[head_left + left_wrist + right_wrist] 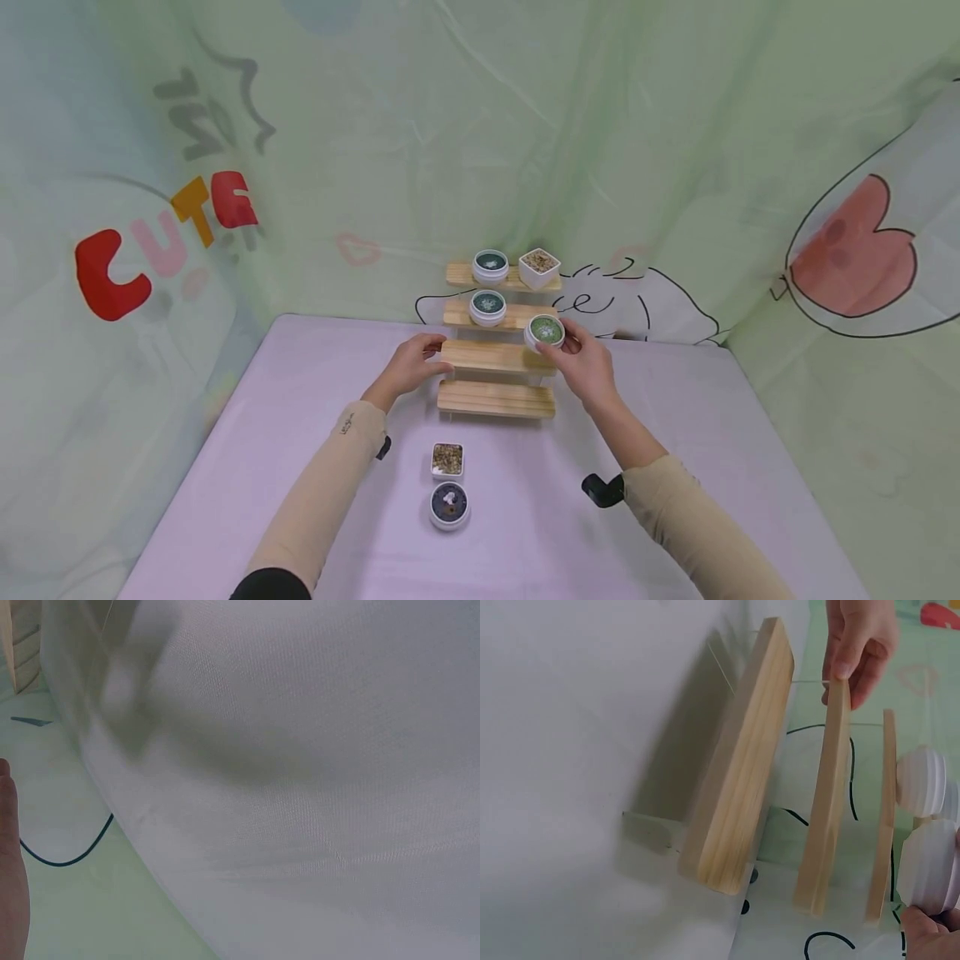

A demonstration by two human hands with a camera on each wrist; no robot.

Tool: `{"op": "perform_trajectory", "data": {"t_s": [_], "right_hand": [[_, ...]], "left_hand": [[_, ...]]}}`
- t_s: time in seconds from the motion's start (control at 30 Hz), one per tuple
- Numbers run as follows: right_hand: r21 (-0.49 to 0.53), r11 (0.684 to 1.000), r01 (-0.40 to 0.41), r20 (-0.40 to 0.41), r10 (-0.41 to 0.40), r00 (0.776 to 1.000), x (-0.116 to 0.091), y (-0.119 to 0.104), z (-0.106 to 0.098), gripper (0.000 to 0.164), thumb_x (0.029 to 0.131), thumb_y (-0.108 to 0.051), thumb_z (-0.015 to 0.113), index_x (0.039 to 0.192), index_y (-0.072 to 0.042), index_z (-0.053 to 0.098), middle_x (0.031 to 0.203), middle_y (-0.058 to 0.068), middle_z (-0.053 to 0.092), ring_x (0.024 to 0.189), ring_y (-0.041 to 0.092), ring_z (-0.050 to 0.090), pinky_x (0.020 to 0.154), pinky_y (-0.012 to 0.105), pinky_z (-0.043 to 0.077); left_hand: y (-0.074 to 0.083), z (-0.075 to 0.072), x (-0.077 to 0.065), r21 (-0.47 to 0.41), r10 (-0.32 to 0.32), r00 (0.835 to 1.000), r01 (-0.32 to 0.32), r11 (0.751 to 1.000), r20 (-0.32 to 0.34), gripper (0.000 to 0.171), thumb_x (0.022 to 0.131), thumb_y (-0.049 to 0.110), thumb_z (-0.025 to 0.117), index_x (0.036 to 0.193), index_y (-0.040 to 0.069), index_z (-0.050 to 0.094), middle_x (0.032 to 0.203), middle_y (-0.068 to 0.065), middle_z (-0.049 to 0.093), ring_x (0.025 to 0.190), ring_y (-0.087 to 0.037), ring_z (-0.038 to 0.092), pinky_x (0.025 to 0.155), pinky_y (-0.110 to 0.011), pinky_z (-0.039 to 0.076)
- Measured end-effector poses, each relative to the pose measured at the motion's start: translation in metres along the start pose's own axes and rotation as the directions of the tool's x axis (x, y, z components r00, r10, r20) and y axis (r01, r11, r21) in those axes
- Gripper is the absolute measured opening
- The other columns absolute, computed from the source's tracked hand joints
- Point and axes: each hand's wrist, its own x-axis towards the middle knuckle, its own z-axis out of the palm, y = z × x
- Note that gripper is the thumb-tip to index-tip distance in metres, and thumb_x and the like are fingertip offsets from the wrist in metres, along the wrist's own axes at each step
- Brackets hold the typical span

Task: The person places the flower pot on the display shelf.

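Head view: one wooden rack (497,398) with four shelves stood on a lilac-covered desk (525,517). White pots numbered six. Four were round: a top-left pot (491,265), a second-shelf pot (488,307) below it, a green-topped pot (545,332), and a dark-topped pot (449,504) on the desk. Two were square: a top-right pot (539,268) and a desk pot (447,460). Both forearms reached forward, hands apart. The left hand (408,364) pinched the third shelf's left end; the right hand (587,364) clamped the green-topped pot by the second shelf's right end, contact unclear.
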Motion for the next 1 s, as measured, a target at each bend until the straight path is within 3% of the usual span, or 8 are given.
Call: {"op": "perform_trajectory", "data": {"t_s": [0.43, 1.0], "right_hand": [[0.007, 0.999, -0.033, -0.025, 0.033, 0.999, 0.025, -0.003, 0.001, 0.071, 0.089, -0.024, 0.073, 0.146, 0.001, 0.041, 0.145, 0.019, 0.047, 0.132, 0.026, 0.048, 0.107, 0.032, 0.046], [-0.066, 0.998, -0.025, -0.059, 0.021, 0.998, 0.041, -0.003, 0.008, 0.072, 0.088, -0.032, 0.074, 0.145, -0.001, 0.044, 0.14, 0.018, 0.053, 0.127, 0.026, 0.053, 0.104, 0.034, 0.049]], "left_hand": [[-0.002, 0.001, 0.001, -0.005, -0.001, 1.0, 0.0, 1.0, -0.008, 0.062, 0.084, 0.017, 0.079, 0.136, -0.006, 0.052, 0.132, -0.02, 0.055, 0.122, -0.032, 0.055, 0.107, -0.033, 0.047], [-0.003, 0.001, 0.002, -0.012, -0.008, 1.0, 0.008, 1.0, -0.005, 0.063, 0.085, 0.018, 0.078, 0.136, -0.005, 0.051, 0.133, -0.019, 0.055, 0.123, -0.031, 0.054, 0.107, -0.033, 0.047]]}}
